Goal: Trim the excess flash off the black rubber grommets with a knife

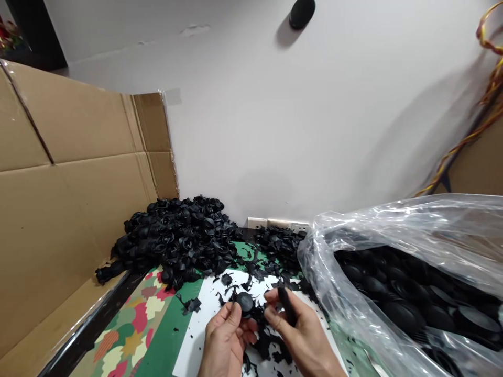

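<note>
My left hand (227,335) pinches a round black rubber cap (244,301) between thumb and fingers, its smooth domed face turned up. Just to the right, my right hand (301,330) is curled with thumb and fingertips near each other. A black, stick-like thing (287,308) lies across its fingers; whether it is a tool or a finger cover is unclear. Both hands are over a white sheet (196,343) strewn with torn black rubber scraps (273,348). Behind them is a big heap of ribbed black rubber pieces (188,235).
An open clear plastic bag (326,262) of round black rubber parts (404,309) stands at right. Cardboard (86,125) walls the left side. A smaller scrap pile (281,243) lies by the wall sockets (257,222). Under the sheet is a green and patterned mat (167,324).
</note>
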Demonstrator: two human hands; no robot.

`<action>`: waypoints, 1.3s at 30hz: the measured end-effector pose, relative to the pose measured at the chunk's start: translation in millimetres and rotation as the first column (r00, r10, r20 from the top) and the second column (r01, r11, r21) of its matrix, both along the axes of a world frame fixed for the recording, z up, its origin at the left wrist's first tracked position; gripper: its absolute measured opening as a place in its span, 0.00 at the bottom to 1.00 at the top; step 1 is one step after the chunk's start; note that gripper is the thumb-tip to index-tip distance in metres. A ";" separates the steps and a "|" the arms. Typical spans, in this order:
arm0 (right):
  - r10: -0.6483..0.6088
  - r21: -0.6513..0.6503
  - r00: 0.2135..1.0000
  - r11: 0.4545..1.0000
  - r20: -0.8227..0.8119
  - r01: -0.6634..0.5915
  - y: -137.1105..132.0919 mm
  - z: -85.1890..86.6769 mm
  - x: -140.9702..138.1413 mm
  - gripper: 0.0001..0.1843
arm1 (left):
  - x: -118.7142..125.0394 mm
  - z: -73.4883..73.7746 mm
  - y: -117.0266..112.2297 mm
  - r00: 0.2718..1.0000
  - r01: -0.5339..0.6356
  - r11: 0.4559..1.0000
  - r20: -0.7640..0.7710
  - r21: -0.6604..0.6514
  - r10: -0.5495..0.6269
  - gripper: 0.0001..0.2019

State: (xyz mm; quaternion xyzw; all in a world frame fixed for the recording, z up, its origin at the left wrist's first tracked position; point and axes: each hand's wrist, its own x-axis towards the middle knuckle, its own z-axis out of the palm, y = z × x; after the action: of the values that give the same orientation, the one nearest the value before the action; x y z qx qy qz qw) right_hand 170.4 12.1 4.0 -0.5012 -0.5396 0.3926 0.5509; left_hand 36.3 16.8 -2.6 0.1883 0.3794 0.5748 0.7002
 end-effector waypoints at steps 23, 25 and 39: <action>-0.123 0.090 0.946 0.984 -0.299 0.156 -3.8 -3.4 -28.2 0.07 | 24.8 3.5 -10.9 0.978 0.162 0.986 0.143 -0.038 -0.155 0.11; -0.143 0.104 0.968 0.981 -0.208 0.167 -5.3 2.3 -28.3 0.09 | 23.2 7.3 -12.0 0.981 0.140 0.990 0.136 -0.024 -0.136 0.11; -0.344 0.068 0.919 0.939 0.193 0.337 46.5 14.4 21.4 0.10 | -6.8 19.6 -33.7 0.971 0.222 0.974 0.086 0.035 -0.224 0.09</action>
State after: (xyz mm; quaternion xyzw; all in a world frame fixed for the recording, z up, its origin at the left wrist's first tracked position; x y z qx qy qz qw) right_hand 191.9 58.6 18.4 -0.6153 -0.5037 0.2291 0.5614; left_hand 29.5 -16.9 16.9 0.2128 0.3168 0.5051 0.7741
